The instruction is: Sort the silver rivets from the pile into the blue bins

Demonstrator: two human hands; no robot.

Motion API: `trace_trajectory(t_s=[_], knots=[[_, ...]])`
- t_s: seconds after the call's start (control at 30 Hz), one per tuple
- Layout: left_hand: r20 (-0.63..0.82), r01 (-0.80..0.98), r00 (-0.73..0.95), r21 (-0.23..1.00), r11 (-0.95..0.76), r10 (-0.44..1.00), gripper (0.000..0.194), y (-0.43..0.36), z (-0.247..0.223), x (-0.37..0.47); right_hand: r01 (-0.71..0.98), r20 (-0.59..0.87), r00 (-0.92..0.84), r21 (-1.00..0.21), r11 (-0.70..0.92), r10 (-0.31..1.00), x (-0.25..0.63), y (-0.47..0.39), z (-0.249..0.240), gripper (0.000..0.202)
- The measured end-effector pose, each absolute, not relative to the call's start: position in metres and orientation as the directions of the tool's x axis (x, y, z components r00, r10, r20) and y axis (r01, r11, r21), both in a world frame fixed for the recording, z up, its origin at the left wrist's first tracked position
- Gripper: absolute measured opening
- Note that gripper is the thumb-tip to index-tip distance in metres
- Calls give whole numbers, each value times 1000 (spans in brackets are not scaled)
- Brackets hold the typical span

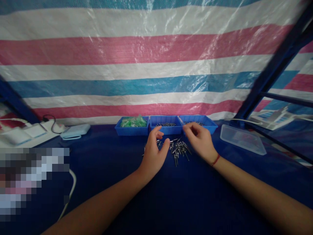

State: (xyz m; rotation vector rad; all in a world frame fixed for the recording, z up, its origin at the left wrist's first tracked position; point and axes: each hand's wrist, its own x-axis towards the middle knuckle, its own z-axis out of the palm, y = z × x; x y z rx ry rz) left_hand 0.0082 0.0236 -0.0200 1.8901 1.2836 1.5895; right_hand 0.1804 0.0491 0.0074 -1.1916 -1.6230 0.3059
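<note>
Nothing I can read
I make out no words, labels, brands, numbers or signs on any of the things in my view.

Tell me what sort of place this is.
Probably a makeshift workshop: three blue trays stand in a row, a pile of small metal pieces lies before them, and a striped plastic sheet hangs behind.

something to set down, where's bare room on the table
Bare tabletop lies between the forearms, nearer than the metal pieces, and between the light blue case and leftmost blue tray. It's crowded around the pieces, left hand and right hand.
</note>
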Motion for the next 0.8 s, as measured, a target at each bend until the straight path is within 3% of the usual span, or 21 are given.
trace_trajectory(t_s=[0.1, 0.17, 0.23, 0.33, 0.4, 0.57, 0.8], knots=[[563, 538, 112, 659, -526, 819, 25, 18, -15, 10, 707, 565, 248, -661, 252, 787, 208, 70, 9, 32], [512, 657, 222, 550, -516, 830, 15, 12, -12, 11, 772, 540, 290, -620, 140, 790, 221, 79, 7, 35], [476, 738, 316, 420, -528, 821, 19, 6, -10, 13, 804, 544, 286, -584, 111, 789, 226, 82, 5, 37], [451, 779, 420, 266, -568, 787, 39, 1, -10, 14, 819, 583, 211, -544, 184, 784, 217, 76, 4, 37], [431, 796, 438, 222, -563, 789, 37, 0, -11, 15, 819, 605, 143, -517, 250, 783, 207, 69, 4, 36], [396, 832, 400, 222, -509, 826, 20, 3, -11, 14, 821, 631, -43, -419, 387, 775, 186, 52, 5, 31], [367, 855, 384, 204, -477, 847, 22, 5, -14, 12, 796, 597, -204, -360, 486, 776, 175, 39, 5, 20]])
